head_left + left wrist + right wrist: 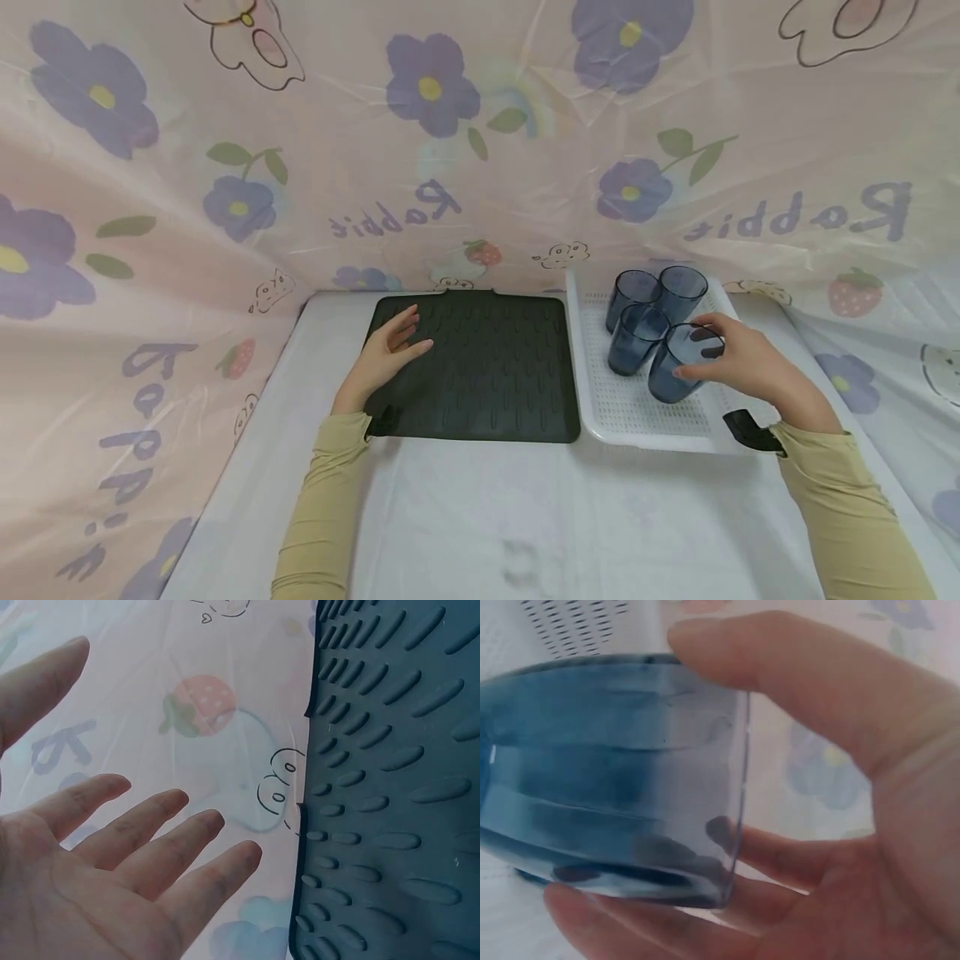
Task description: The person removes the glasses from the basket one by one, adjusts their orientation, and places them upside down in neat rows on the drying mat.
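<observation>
My right hand [738,360] grips a blue-tinted drinking glass [673,375] near its rim, thumb on one side and fingers round the other. In the right wrist view the glass [615,780] shows faceted sides and a clear rim. Three more such glasses stand close behind it in a white perforated tray: a front one [632,342], a back left one [630,292] and a back right one [684,292]. Over the left edge of a black ridged mat [480,367], my left hand [386,354] hovers with fingers spread and nothing in it; the left wrist view shows its palm [90,900].
The white tray [645,437] stands right beside the mat, its raised rim along the mat's right edge. A white cloth [480,517] covers the table. Behind and at the sides hangs a pink curtain [495,167] printed with flowers and rabbits.
</observation>
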Demonstrator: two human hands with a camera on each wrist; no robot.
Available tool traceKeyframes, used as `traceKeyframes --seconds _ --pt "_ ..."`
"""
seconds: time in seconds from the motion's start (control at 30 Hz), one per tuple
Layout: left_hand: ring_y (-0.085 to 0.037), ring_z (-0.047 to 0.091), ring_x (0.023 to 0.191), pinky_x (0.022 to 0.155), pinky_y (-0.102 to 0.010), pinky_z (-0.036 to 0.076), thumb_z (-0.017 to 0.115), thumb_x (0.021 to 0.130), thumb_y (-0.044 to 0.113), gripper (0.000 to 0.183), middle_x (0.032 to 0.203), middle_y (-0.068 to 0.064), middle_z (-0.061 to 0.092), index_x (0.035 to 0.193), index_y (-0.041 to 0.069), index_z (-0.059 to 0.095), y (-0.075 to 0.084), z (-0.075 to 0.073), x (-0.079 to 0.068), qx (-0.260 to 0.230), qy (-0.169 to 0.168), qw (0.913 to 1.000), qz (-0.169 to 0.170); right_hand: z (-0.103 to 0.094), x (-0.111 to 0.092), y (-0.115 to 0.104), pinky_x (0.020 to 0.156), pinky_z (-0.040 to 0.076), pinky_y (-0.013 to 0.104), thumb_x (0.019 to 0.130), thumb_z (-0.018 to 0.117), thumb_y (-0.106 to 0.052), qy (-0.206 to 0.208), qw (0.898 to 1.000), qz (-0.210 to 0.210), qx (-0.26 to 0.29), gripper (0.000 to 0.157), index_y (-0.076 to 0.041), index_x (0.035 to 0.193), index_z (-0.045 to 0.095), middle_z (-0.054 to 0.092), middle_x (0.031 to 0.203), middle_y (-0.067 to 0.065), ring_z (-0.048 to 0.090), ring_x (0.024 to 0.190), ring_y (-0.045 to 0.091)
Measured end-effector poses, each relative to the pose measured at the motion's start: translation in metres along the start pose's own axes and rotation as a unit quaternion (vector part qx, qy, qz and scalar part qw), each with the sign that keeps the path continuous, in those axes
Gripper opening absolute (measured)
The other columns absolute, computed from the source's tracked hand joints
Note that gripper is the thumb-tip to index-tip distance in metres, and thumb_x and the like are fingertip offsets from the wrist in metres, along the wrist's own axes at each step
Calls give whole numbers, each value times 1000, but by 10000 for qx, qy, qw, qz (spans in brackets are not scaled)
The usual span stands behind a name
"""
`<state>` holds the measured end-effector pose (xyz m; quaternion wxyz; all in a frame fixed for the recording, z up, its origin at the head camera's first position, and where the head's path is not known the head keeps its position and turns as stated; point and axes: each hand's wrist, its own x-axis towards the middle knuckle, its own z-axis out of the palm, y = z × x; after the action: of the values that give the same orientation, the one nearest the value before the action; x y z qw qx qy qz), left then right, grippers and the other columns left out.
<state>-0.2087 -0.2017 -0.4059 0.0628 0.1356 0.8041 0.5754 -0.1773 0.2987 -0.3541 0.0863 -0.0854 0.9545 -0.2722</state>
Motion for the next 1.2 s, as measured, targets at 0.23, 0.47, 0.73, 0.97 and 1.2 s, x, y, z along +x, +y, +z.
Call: traceKeyframes --seconds 0.23,0.47,0.73,0.97,1.2 --pt "-39 26 138 110 -46 29 66 93 20 73 152 -18 27 152 11 25 -1 3 -1 31 -75 10000 55 -12 -9 -19 84 48 56 78 79 -39 164 9988 -393 236 92 8 141 32 46 130 28 48 115 46" --pt "-38 27 138 110 -49 28 66 92 20 72 151 -16 29 151 13 26 -1 5 -2 2 -37 10000 82 -20 -12 -41 81 50 54 78 79 -40 418 9970 -594 284 90 5 142 34 48 128 24 52 112 43" --pt "-39 28 138 110 -48 28 66 93 18 71 151 -17 30 151 11 26 7 9 -5 3 -42 9999 98 -22 -8 -62 77 48 45 78 79 -41 784 9938 -666 416 87 -4 145 38 50 130 19 53 111 38" --pt "-39 28 137 109 -50 28 67 92 18 73 151 -16 30 151 12 26 0 12 -1 -22 -69 9998 192 -17 -1 -76 81 47 47 76 81 -40 993 9906 -644 681 88 -7 145 38 47 138 16 49 118 38" --pt "-35 28 138 110 -54 25 70 89 26 73 151 -15 30 151 21 29 -21 15 9 -135 -55 9994 317 -8 7 -85 93 41 57 77 81 -38 949 9867 -734 1100 90 -5 146 35 40 142 19 42 125 40"
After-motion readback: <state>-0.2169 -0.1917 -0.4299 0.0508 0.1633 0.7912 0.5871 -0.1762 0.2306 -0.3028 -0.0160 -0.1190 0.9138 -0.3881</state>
